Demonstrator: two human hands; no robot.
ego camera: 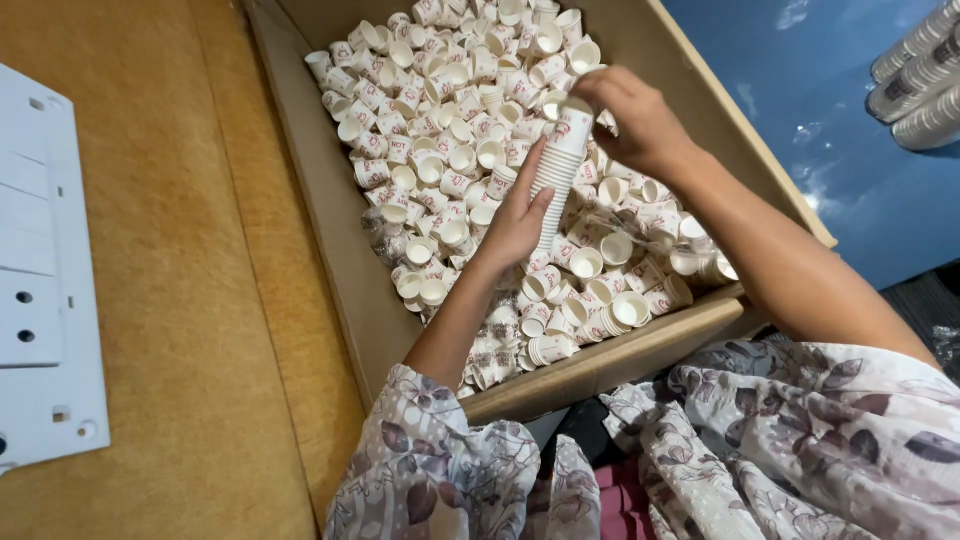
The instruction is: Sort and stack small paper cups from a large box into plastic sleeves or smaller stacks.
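- My left hand (520, 215) wraps the tall nested stack of small white paper cups (560, 170), upright over the big brown cardboard box (330, 230).
- R hand (630, 115) pinches stack's top cup.
- Stack approx. built; hundreds of loose white cups (440, 130) left.

— What's being held?
— A stack of small white paper cups (560, 165), nested one inside the next, each with a reddish mark on its side.
— How does it sit?
— Leaning, its top tipped toward the upper right, held just above the loose paper cups (440, 130) heaped in the cardboard box (330, 230).
— And those?
— Same kind, white, lying every way, some nested in short stacks.
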